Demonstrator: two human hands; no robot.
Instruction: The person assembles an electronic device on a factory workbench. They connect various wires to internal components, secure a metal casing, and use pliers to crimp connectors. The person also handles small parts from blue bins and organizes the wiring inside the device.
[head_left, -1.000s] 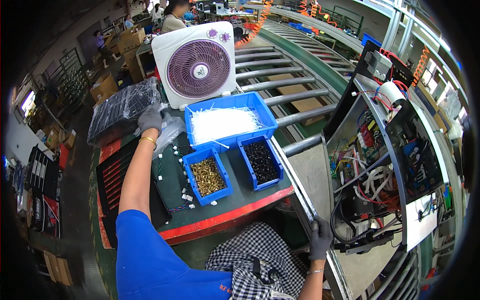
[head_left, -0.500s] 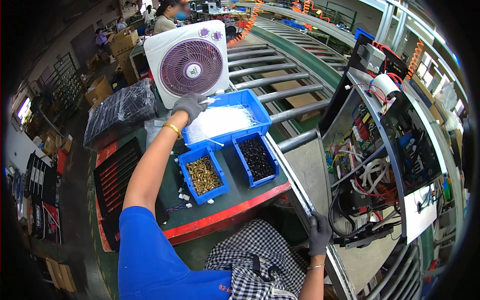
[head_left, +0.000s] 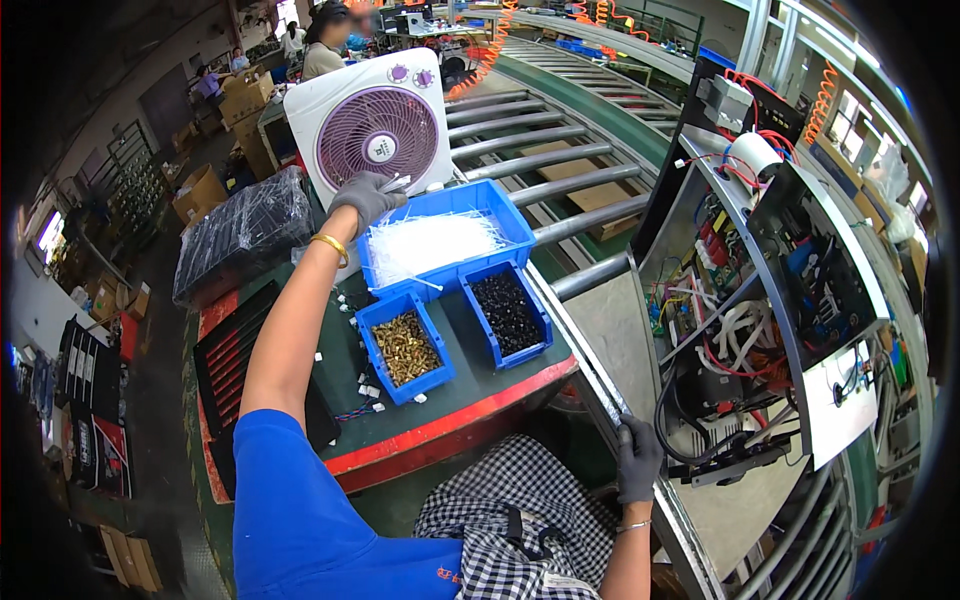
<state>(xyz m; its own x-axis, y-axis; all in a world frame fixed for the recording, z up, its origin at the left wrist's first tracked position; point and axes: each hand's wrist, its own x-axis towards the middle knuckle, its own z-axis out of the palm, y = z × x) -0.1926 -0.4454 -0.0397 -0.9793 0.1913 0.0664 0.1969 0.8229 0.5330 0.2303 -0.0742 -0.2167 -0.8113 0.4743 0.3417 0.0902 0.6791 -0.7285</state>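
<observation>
My left hand (head_left: 366,200), in a grey glove, is raised at the back left corner of a large blue bin (head_left: 450,272) and closed on a few thin white cable ties (head_left: 397,184), whose ends stick out past the fingers. More white cable ties (head_left: 440,240) fill that bin. In front of it stand a small blue bin of brass-coloured standoffs (head_left: 408,348) and another of small black parts (head_left: 508,312). My right hand (head_left: 638,460), also gloved in grey, is curled over the edge of a metal rail (head_left: 600,395) at the table's right side.
A white fan with purple grille (head_left: 380,140) stands behind the bins. At the right, an open metal chassis (head_left: 740,300) holds wiring and circuit boards. A roller conveyor (head_left: 570,165) runs behind. Plastic-wrapped black units (head_left: 245,235) and a slotted black panel (head_left: 240,370) lie left.
My left hand has drawn up and slightly left, away from the bin's contents, with the cable ties in it. The whole view has shifted a little; my right hand stays at the rail.
</observation>
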